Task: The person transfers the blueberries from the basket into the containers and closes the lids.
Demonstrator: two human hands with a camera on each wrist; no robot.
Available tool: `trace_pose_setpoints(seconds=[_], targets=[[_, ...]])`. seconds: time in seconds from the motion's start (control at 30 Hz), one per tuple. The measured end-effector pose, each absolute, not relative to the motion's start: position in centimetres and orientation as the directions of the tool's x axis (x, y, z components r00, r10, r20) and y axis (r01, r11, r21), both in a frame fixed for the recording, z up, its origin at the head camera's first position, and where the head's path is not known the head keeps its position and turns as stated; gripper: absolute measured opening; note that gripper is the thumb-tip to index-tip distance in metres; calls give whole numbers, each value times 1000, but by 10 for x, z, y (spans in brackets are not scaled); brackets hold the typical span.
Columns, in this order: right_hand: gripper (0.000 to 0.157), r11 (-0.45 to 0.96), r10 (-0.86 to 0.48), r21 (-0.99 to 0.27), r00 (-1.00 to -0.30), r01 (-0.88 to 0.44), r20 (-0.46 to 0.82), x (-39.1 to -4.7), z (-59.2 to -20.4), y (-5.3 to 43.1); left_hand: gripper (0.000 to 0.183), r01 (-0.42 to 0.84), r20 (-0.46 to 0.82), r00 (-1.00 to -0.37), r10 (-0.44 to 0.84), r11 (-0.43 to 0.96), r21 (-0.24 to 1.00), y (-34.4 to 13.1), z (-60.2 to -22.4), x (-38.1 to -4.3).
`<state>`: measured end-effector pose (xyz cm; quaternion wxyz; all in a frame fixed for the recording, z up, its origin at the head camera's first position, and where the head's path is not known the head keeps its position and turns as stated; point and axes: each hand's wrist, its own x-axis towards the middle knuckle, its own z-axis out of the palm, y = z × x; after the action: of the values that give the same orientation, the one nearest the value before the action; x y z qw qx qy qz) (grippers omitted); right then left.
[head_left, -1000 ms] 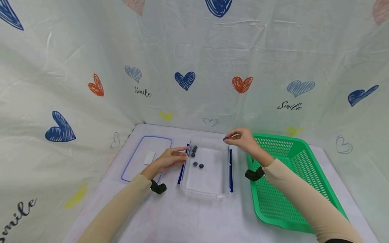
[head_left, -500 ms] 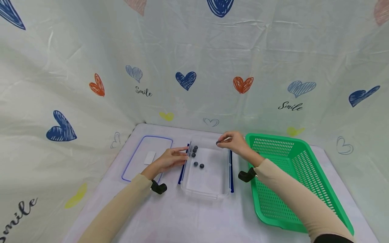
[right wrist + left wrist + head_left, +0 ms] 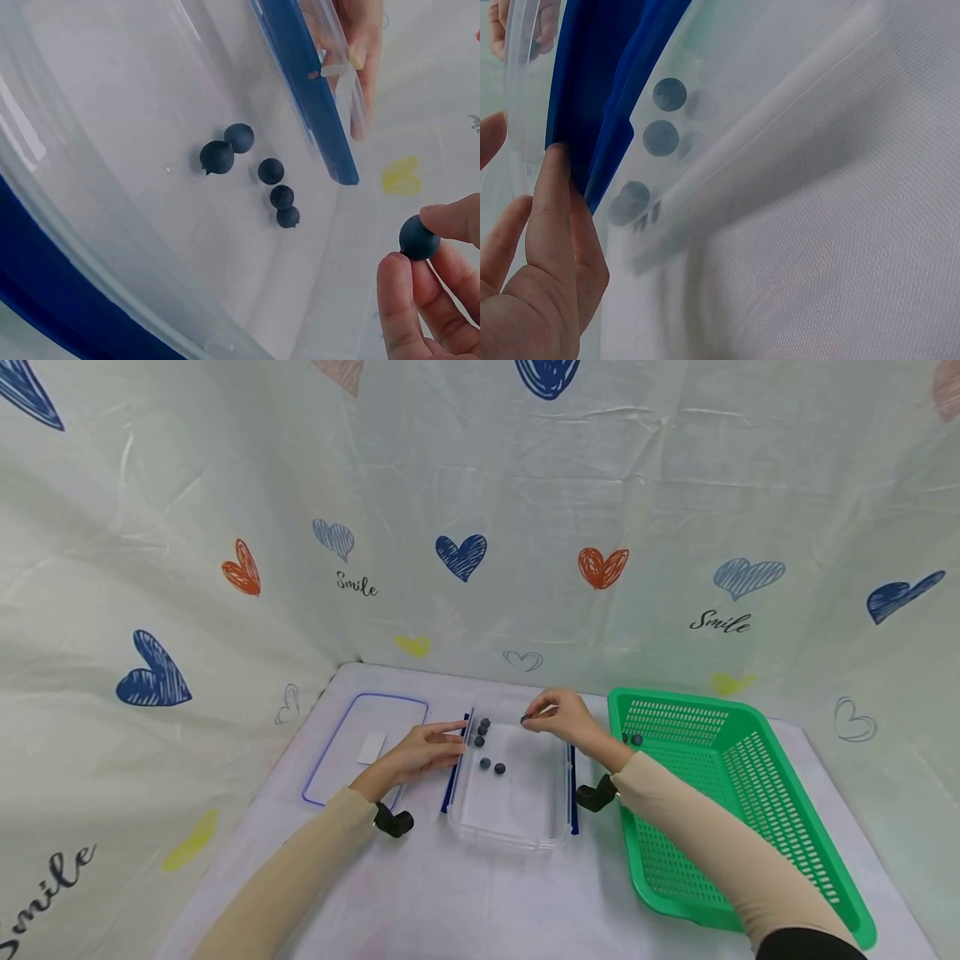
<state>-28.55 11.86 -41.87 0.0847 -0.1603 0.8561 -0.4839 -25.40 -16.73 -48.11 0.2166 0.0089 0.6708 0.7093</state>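
Note:
My right hand (image 3: 561,714) pinches a small dark blue-grey ball (image 3: 419,238) with a tiny nub, between thumb and fingertips. It is over the far end of a clear plastic box (image 3: 510,842) with blue side latches (image 3: 592,82). Several matching balls (image 3: 217,157) lie inside, toward the box's left side. At that left wall, my left hand (image 3: 412,753) has its fingers extended, with fingertips at the rim and against the blue latch. Two more balls (image 3: 637,739) show in the green basket (image 3: 637,877) on the right, just beyond my right forearm.
A clear lid with a blue edge (image 3: 364,696) lies on the table left of the box, a white label (image 3: 371,748) on it. A heart-printed curtain (image 3: 525,485) hangs behind the table. The white tabletop (image 3: 480,902) extends in front of the box.
My right hand has moved left with the pinched ball, from the box's far right corner to over its far end. Balls in the basket have come into view. My left hand stays put.

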Motion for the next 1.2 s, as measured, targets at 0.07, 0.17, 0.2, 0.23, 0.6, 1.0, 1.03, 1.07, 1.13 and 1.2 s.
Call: trace_pose_setpoints(seconds=[0.07,0.17,0.2,0.23,0.6,1.0,1.03,1.07,1.13,1.2], targets=[[11,496,-357,-844,-934,-204,16,-287,-421,116,56,-297,-281,-906,315,-1,955,-168,-481,-254],[10,503,-364,-835,-931,-221,27,-288,-424,112,55,-294,-279,-907,316,0,956,-168,-481,-254],[10,505,-367,-833,-930,-227,30,-288,-425,111,55,-294,-278,-906,318,-3,956,-168,-481,-255],[10,506,-369,-831,-929,-231,33,-288,-426,110,55,-294,-277,-906,321,-5,956,-168,-481,-254],[11,531,-362,-803,-929,-271,74,-288,-426,110,56,-290,-270,-905,329,-12,957,-168,-482,-254],[16,506,-324,-832,-944,-226,59,-288,-418,126,56,-281,-269,-908,322,10,960,-169,-484,-253],[17,503,-319,-836,-946,-218,55,-288,-418,129,56,-281,-270,-907,323,12,960,-169,-485,-253],[17,501,-317,-837,-947,-220,59,-287,-417,131,57,-278,-267,-907,324,14,961,-169,-485,-253],[17,490,-306,-845,-950,-214,63,-286,-416,136,57,-280,-269,-908,320,13,960,-169,-486,-253],[16,462,-306,-862,-950,-210,67,-285,-414,142,57,-270,-260,-910,324,15,963,-168,-485,-253]])
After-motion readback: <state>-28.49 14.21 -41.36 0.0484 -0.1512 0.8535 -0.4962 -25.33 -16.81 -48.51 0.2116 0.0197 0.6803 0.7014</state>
